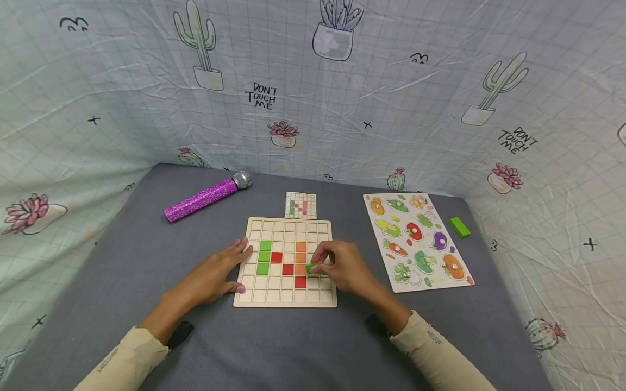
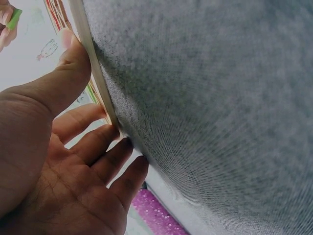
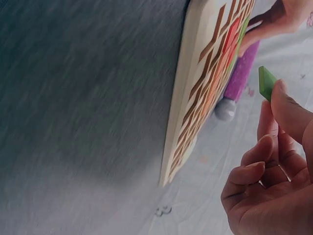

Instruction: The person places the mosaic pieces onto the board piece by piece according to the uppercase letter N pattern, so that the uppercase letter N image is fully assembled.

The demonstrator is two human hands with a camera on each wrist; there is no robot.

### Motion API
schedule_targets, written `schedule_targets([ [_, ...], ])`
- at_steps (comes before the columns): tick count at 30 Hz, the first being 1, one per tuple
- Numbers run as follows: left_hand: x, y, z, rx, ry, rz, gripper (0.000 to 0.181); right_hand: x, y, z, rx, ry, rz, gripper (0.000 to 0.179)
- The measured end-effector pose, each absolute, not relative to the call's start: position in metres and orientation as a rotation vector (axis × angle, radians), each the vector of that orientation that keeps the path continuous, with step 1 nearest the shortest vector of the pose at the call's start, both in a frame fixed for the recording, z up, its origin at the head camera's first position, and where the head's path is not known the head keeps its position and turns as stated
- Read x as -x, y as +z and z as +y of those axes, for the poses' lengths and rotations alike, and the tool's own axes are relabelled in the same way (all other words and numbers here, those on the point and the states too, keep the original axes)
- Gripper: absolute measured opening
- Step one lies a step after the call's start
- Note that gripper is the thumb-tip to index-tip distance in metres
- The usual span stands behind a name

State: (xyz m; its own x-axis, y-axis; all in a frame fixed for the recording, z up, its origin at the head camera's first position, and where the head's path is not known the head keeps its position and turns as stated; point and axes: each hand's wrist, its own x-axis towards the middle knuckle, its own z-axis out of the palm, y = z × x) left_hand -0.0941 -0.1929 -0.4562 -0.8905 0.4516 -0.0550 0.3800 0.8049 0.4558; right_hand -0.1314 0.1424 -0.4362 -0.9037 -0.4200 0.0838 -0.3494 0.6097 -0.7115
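Observation:
A wooden grid board (image 1: 285, 304) lies in the middle of the table, with green tiles (image 1: 264, 256), red tiles (image 1: 288, 270) and orange tiles (image 1: 301, 247) set in some of its squares. My left hand (image 1: 210, 277) rests along the board's left edge, thumb and straight fingers touching it. Between thumb and fingertip, my right hand (image 1: 348, 266) pinches a small green tile (image 3: 266, 83). In the right wrist view this tile shows above the board's surface. From the head it overlaps squares just right of the orange column.
A small pattern card (image 1: 300, 206) lies behind the board. Back left is a glittery purple microphone (image 1: 205, 200). At right sit a vegetable puzzle board (image 1: 413, 282) and a green block (image 1: 459, 227). A printed cloth (image 1: 318, 108) hangs around the grey table (image 1: 293, 347).

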Motion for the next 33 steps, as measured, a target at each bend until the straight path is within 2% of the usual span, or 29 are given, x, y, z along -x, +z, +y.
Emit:
schedule_targets([
  [22,0.096,-0.453,-0.192,-0.636,0.648,2.828,0.094,0.112,-0.435,0.078,0.656,-1.112,2.652,0.017],
  [33,0.095,-0.455,-0.192,-0.647,0.645,2.839,0.093,0.112,-0.442,0.045,0.601,-0.924,2.763,0.023],
])
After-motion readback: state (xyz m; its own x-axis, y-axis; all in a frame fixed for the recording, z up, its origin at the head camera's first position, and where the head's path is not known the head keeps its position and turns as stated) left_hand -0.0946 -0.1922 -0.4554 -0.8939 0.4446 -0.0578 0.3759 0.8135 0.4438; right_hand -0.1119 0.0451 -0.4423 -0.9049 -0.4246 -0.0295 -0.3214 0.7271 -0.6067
